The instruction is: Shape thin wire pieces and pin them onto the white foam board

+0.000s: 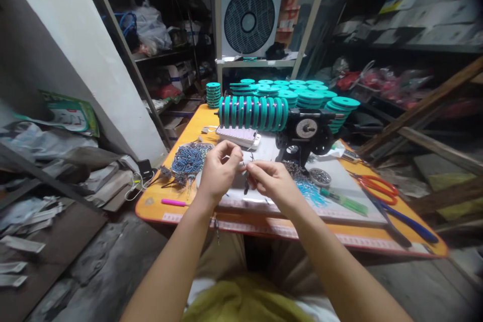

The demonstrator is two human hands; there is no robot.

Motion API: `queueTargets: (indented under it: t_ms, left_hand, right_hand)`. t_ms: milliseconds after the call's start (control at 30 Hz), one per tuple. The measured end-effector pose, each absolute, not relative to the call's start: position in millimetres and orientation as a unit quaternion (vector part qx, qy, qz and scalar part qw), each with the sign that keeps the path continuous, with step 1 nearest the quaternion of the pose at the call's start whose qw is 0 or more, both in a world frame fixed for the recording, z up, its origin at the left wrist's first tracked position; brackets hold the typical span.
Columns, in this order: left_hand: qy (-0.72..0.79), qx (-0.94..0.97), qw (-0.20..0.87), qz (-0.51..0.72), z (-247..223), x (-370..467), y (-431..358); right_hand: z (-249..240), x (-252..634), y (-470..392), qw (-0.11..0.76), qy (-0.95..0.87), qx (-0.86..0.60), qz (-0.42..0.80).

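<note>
Over the white board in the middle of the table, my left hand [220,168] and my right hand [268,177] almost meet at the fingertips. Both are closed in a pinch on a thin dark strand [246,186], perhaps fishing line with small parts; its exact kind is too small to tell. Part of it hangs below the fingers. Left of my left hand lies a heap of small dark blue pieces [190,158]. Light blue thin pieces [311,192] and a round dish of small metal parts [320,177] are beside my right hand.
Behind my hands, a black stand [302,133] carries a row of teal spools [252,113]. A phone [237,133] lies beneath it. More teal spools [311,98] are stacked at the back. Orange-handled scissors [377,187], blue-handled pliers [409,221] and a pink tool [174,203] lie near the edges.
</note>
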State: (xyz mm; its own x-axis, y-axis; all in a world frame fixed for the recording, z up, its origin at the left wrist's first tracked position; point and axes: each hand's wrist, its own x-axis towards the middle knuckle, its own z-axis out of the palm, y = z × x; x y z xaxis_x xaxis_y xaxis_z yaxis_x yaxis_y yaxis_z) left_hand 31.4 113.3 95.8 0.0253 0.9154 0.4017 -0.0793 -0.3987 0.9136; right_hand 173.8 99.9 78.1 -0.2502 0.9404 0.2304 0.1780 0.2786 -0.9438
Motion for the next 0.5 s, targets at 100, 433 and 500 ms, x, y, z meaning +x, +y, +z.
queueTargets:
  t_ms: [100,433,500]
  left_hand:
    - [0.318,0.569,0.465,0.600,91.3,29.8,107.8]
    - [0.324,0.528,0.531,0.579,69.5,17.4,84.8]
    - [0.325,0.509,0.560,0.568,66.0,15.4,78.6]
  right_hand:
    - [73.6,177.9,100.3,0.429,-0.677,-0.432,0.414]
    - [72.5,192.3,88.0,0.432,-0.681,-0.498,0.320]
    - [75.4,192.6,85.6,0.459,-0.670,-0.491,0.316]
